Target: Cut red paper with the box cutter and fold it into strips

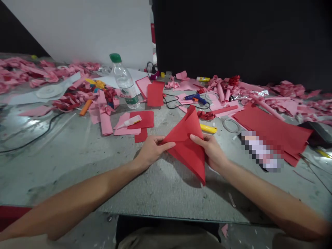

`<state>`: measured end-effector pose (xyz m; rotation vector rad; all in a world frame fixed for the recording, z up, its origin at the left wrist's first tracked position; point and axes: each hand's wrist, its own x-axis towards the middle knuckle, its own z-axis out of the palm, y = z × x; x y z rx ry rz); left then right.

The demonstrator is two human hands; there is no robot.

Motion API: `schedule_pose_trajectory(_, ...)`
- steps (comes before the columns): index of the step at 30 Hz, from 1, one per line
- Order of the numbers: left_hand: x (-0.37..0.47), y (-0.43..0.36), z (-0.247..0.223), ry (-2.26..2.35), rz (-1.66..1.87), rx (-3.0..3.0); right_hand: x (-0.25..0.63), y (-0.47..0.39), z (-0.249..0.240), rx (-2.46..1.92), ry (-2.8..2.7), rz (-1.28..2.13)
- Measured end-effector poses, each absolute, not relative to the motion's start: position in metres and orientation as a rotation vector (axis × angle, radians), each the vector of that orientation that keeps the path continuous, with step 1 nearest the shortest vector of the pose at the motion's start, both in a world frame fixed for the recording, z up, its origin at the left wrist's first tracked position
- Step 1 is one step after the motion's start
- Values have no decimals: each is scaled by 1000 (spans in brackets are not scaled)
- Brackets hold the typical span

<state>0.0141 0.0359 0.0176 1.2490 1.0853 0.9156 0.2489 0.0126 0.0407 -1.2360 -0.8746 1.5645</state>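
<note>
A folded sheet of red paper (185, 138) is held between both hands above the grey table. My left hand (153, 148) pinches its left corner, with the thumb on top and the fingers mostly behind. On the right side of the sheet, my right hand (210, 147) grips it, thumb pressed on the face and fingers hidden behind. One point of the paper reaches up and another hangs down near the tabletop. Just behind the sheet lies a yellow tool (208, 128). Red cut pieces (142, 119) and a white glue tube (132, 120) rest beyond my left hand.
On the table (155, 193) stands a water bottle (126, 83). A blue glue gun (195, 98) lies behind the paper. Larger red sheets (272, 129), a pixelated phone-like item (261, 152) and a tape ring (231, 126) are at right. Pink scraps (33, 74) line the back.
</note>
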Motion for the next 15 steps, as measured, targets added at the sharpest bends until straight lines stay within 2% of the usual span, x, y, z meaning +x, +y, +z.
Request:
schedule_pose_trajectory(4, 13, 31, 14, 1074, 861, 1208, 257, 14, 36, -1303, -869, 1701)
schedule_pose_trajectory(15, 15, 23, 20, 1093, 874, 1204, 251, -1, 36, -1421, -814, 1584)
